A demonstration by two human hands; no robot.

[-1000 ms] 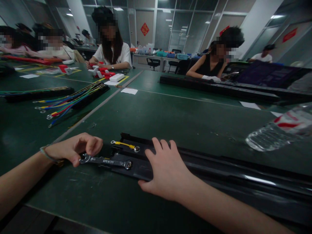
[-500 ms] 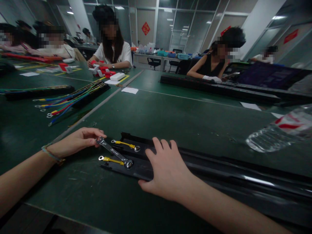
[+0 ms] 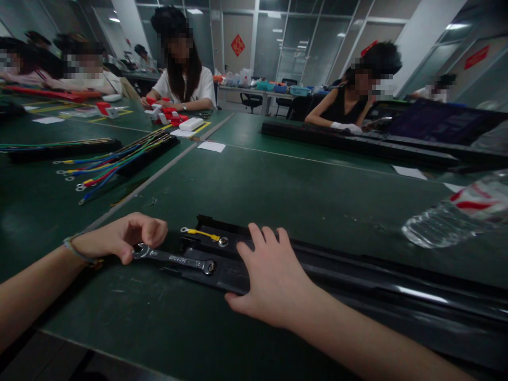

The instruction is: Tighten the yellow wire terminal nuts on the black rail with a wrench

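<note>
My left hand (image 3: 137,236) grips the open end of a silver combination wrench (image 3: 172,257) between thumb and fingers. The wrench's ring end sits over a fastener on a long black channel (image 3: 234,272). My right hand (image 3: 273,278) lies across the channel with its fingers spread, bracing it. A short yellow cable (image 3: 202,234) with a ring terminal is fixed to the channel's upper side by a bolt (image 3: 223,242). The second yellow cable is hidden beneath the wrench.
A plastic water bottle (image 3: 456,209) lies at the right. Bundled coloured wires (image 3: 107,164) with ring terminals rest at the left. A white paper slip (image 3: 211,146) lies further back. Across the table sit co-workers, with red and white parts (image 3: 169,114) by one of them.
My left hand has swung the wrench's free end down and toward me, covering the lower yellow cable. The right hand has stayed in place.
</note>
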